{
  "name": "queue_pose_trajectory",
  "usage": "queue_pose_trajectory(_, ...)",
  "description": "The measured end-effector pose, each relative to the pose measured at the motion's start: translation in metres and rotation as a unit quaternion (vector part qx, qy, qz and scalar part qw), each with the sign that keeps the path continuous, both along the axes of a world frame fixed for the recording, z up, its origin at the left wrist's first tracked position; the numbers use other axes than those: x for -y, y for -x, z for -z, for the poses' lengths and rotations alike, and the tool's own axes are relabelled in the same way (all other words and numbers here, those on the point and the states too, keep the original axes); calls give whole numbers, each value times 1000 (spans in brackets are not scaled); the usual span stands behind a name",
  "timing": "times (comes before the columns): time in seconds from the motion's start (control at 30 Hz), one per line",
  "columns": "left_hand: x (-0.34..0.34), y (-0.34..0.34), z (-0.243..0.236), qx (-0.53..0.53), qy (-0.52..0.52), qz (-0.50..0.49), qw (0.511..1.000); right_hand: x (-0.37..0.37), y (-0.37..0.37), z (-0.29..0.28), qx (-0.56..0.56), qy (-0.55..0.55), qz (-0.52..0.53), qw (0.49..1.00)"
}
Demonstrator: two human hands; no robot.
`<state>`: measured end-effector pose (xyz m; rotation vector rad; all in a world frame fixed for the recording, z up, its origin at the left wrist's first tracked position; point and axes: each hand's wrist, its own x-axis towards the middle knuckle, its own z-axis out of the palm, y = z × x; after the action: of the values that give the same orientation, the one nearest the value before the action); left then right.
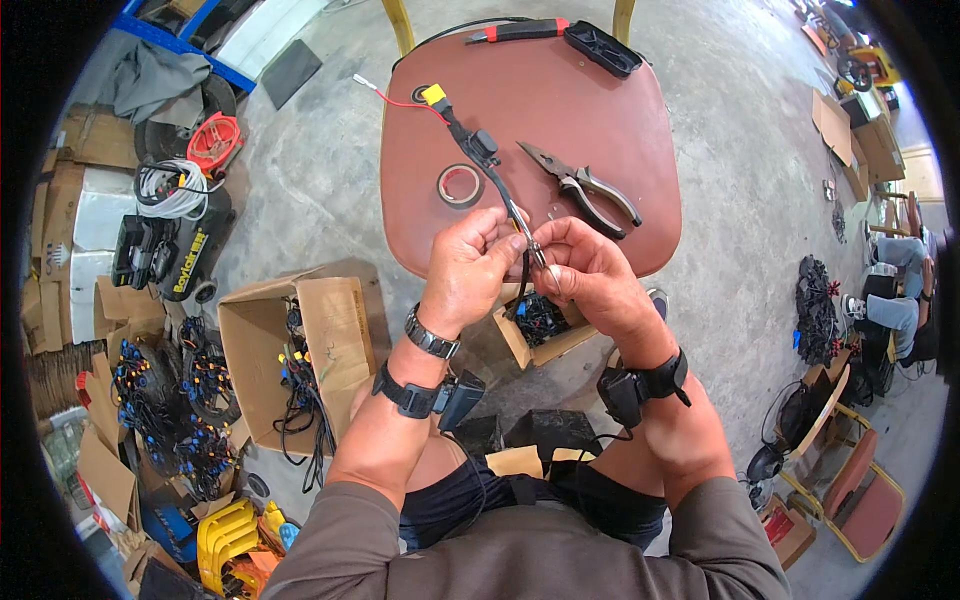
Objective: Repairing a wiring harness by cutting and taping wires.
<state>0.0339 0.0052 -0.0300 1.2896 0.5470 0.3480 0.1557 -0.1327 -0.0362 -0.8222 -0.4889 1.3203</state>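
Observation:
My left hand (470,262) is closed round a black cable (505,190), pinching it between thumb and fingers above the near part of the chair seat. Close beside it, my right hand (590,272) pinches the cable's near end, where bare or silvery wire ends show. Further along, the cable carries a small black module (481,145), a yellow connector (433,95) and a thin red wire (400,101) with a pale tip. Combination-type long-nose pliers (580,188) lie to the right of the cable. Left of it rests a roll of tape (460,186).
The brown padded chair seat (630,120) serves as the work surface. At its far edge lie a red-and-black utility knife (520,31) and a black plastic case (604,50). Below my hands stands a small carton (548,345) of cables; a larger carton (335,330) stands left.

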Motion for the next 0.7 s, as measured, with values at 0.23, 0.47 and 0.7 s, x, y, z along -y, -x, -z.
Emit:
queue_pose_trajectory(0.23, 0, 2, 2, -11, -39, 14, 999, 2, 2, -6, -34, 7, 24, 999)
queue_pose_trajectory(0.47, -5, 7, 11, -36, -224, 69, 971, 15, -20, -23, -48, 51, -13, 997)
queue_pose_trajectory(0.7, 0, 5, 4, -23, -268, 67, 961, 18, -43, -42, 23, 99, -17, 995)
